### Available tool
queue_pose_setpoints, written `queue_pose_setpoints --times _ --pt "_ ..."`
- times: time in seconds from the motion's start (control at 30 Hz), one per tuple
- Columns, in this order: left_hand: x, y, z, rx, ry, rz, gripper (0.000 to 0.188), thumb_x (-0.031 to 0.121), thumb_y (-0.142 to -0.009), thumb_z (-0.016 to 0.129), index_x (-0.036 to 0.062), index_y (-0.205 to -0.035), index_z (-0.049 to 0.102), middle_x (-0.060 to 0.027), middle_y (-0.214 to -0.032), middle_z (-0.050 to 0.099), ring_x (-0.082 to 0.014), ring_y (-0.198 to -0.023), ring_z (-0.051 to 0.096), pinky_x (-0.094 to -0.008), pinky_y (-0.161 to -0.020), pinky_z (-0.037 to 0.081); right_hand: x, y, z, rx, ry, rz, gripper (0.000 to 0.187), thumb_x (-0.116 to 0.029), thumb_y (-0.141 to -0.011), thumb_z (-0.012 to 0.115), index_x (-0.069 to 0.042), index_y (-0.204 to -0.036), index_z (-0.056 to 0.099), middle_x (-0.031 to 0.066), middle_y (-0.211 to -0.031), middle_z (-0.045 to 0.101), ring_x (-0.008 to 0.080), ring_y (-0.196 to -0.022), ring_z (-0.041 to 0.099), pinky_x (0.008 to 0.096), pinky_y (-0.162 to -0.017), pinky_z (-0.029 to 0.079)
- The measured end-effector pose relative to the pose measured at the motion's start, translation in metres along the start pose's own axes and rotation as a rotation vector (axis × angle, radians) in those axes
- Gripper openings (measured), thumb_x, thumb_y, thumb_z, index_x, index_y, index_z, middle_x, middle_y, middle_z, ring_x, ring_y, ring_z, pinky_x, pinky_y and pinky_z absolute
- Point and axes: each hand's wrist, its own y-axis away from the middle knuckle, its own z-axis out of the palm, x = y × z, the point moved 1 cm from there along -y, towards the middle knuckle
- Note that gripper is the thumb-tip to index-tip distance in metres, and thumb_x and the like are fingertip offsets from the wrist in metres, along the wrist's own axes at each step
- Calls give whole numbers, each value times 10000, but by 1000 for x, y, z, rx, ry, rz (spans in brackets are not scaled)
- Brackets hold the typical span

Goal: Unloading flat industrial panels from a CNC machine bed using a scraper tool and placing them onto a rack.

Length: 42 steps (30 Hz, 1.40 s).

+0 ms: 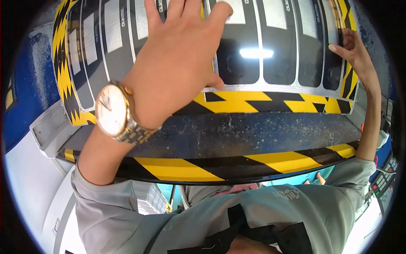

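Spreading wide over a row of dark panels (238,65), left hand (177,55) is seen from the back; its grip is wide, thumb well apart from the fingers. Fingertips partly cut off by the upper picture edge. Thumb tip lies at the near rim of the metal frame (296,88); whether it presses or only hovers, cannot tell.

Right hand (355,53) at the right side of the frame: fingers curled, thumb pointing inward over the rightmost panel. Grip fairly narrow, small gap between thumb and fingers; whether anything is pinched there, cannot tell.

Location of panels: side by side in the frame, long and round-cornered, pale metal strips between them, white patches toward their far ends. Bright glare (256,53) across two panels right of the left thumb.

Yellow-and-black tape (228,102) borders the frame on its near, left and right sides. Nearer the body: dark, scuffed surface (237,131) with pale specks, then a striped front edge (182,168).

Watch (112,111) on left wrist, pale dial, metal band. Grey shirt (262,216) below. Button panel (382,184) at far right, past the right elbow.
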Motion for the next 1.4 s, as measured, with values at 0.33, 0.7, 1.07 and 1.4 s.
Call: queue_pose_setpoints --times 0.33,0.7,1.07,1.4 --pt "46 -46 -24 -508 -368 -541 1121 305 -545 958 77 -1477 378 -233 -1483 398 -389 -1446 316 -634 -1200 155 -27 23 -16 19 -224 -111 1055 -197 -751 896 -219 -1614 289 -3 -826 419 121 -714 388 259 -646 390" --pt "40 -48 -24 -546 -396 -485 1050 388 -578 933 -68 -1405 474 -287 -1435 459 -387 -1431 349 -650 -1168 196 -32 26 -20 -67 -211 -95 992 -184 -706 894 -292 -1566 411 -11 -855 336 161 -736 340 286 -661 381" --pt "41 -51 -25 -586 -375 -524 1088 366 -564 948 -50 -1420 422 -264 -1457 422 -395 -1447 313 -593 -1206 194 -36 27 -21 -69 -222 -85 1021 -168 -674 896 -303 -1561 411 -15 -866 320 162 -743 342 292 -679 391" --pt "43 -53 -25 -573 -364 -540 1069 341 -559 951 -62 -1411 445 -267 -1462 419 -394 -1453 304 -595 -1199 207 -33 27 -21 -74 -230 -89 1024 -150 -672 901 -303 -1560 412 -20 -875 318 160 -757 348 295 -697 394"
